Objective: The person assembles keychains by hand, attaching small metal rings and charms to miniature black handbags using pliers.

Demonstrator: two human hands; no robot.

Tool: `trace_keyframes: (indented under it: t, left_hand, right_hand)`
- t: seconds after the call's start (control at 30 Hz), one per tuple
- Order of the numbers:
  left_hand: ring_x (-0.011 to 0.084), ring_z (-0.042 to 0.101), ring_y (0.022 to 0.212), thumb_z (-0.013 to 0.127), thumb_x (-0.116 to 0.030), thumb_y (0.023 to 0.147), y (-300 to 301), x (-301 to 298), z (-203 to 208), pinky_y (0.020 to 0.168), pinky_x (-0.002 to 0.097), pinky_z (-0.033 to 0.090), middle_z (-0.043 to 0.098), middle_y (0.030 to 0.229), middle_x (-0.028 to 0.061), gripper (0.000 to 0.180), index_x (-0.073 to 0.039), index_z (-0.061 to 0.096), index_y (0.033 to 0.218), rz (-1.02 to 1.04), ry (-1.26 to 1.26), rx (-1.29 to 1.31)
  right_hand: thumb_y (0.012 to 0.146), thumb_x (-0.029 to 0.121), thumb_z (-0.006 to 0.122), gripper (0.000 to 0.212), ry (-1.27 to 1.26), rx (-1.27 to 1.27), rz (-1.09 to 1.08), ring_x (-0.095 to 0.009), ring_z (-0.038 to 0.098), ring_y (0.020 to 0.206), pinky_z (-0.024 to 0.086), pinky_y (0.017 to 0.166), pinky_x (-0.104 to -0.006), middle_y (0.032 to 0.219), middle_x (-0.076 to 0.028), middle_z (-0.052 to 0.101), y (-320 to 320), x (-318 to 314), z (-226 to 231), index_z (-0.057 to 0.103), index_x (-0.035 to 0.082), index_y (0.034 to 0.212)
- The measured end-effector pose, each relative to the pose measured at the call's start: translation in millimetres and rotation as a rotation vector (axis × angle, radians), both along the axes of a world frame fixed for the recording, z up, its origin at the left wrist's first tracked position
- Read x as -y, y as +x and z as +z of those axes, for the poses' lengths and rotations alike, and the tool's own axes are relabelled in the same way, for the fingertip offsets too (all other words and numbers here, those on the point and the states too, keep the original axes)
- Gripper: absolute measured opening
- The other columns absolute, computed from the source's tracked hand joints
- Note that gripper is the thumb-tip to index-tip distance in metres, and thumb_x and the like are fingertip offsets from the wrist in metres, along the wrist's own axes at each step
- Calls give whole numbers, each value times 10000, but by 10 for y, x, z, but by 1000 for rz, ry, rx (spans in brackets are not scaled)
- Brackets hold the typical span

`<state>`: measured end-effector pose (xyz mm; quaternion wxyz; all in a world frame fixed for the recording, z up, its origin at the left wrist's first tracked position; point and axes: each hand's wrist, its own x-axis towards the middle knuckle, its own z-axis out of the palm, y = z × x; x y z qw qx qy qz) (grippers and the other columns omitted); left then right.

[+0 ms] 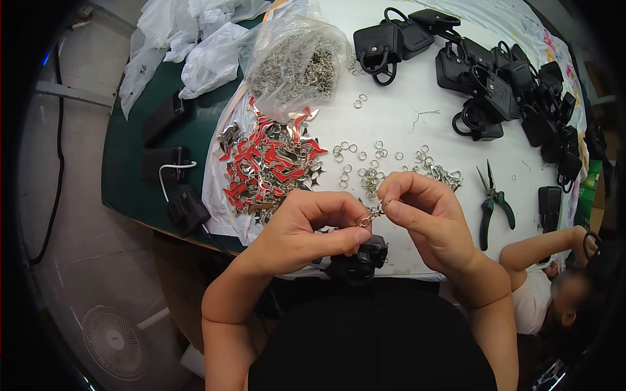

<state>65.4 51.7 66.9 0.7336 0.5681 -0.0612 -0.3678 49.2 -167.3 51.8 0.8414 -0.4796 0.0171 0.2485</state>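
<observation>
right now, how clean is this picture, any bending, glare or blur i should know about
Head view: fisheye bows the edge of the green table, corners go dark; head view: glare flecks the clear plastic bag; head view: left hand and right hand look fairly sharp, metal links between them too small to trace.

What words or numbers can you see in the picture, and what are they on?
White plastic bag at the far left of the table: a short, dark handwritten mark; I won't copy it out.
Fan: a small badge in its middle, too small to read.
Green box: any print is too blurred to read.
</observation>
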Motion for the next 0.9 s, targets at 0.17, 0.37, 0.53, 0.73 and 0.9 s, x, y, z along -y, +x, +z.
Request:
trace_keyframes:
  t: [0.17, 0.37, 0.53, 0.73, 0.9]
  left_hand:
    - [113, 646, 750, 720, -3, 834, -46, -4, 67, 673, 241, 516, 683, 827, 81, 95, 44, 673, 902, 2, 30, 79]
    - [152, 670, 791, 769, 23, 772, -153, -59, 179, 766, 269, 523, 712, 883, 97, 151, 54, 686, 894, 7, 111, 193]
    - [173, 665, 815, 807, 3, 705, -250, -56, 163, 799, 292, 514, 678, 773, 56, 223, -6, 701, 901, 303, 460, 734]
    - [158, 521, 603, 891, -174, 646, -629, -173, 108, 550, 300, 365, 568, 623, 3, 338, -89, 718, 923, 28, 559, 826]
    - [225, 521, 595, 831, -259, 756, -721, -68, -241, 566, 346, 417, 535, 705, 45, 306, -68, 671, 933, -42, 521, 941]
  right_hand:
    - [921, 104, 691, 120, 65, -30, 41, -70, 582, 924, 459, 849, -241, 968, 8, 627, -28, 16, 23, 635, 35, 1002]
    - [919, 88, 688, 98, 128, -14, 83, -72, 565, 898, 445, 834, -234, 986, -5, 621, -51, -9, 51, 631, 30, 974]
    - [876, 35, 679, 88, -329, 735, -81, -162, 544, 989, 406, 932, -309, 1034, -83, 608, -9, 86, 109, 622, 32, 942]
    - [918, 2, 590, 89, -106, 476, 48, -174, 602, 967, 465, 896, -335, 1153, -187, 619, 14, 235, -17, 534, 33, 979]
    - [952, 36, 589, 91, -261, 640, 557, -134, 590, 721, 511, 699, -288, 989, -178, 669, 129, 90, -91, 501, 26, 968]
